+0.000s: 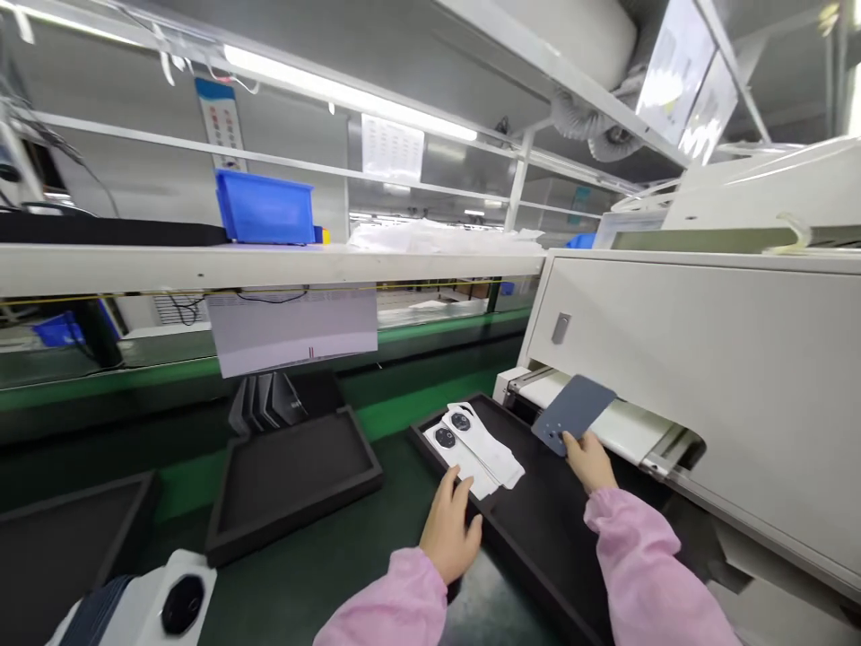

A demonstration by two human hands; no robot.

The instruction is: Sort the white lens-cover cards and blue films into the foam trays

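My right hand (590, 460) pinches a blue-grey phone back cover (574, 413) by its near end, where small holes show. The cover is tilted over the conveyor belt (629, 431) at the machine's opening; whether it touches the belt I cannot tell. My left hand (452, 529) has its fingers spread at the near edge of a black tray (538, 529). Just beyond its fingertips, white phone-back-shaped sheets (484, 449) with dark camera rings lie overlapping in that tray. Whether the fingertips touch them is unclear.
A large white machine (700, 359) bounds the right side. Left of my hands sit another black tray (296, 475), several dark covers standing on edge (265, 404) and a stack of white sheets (144, 606). A shelf (269, 266) with a blue bin (265, 208) crosses above.
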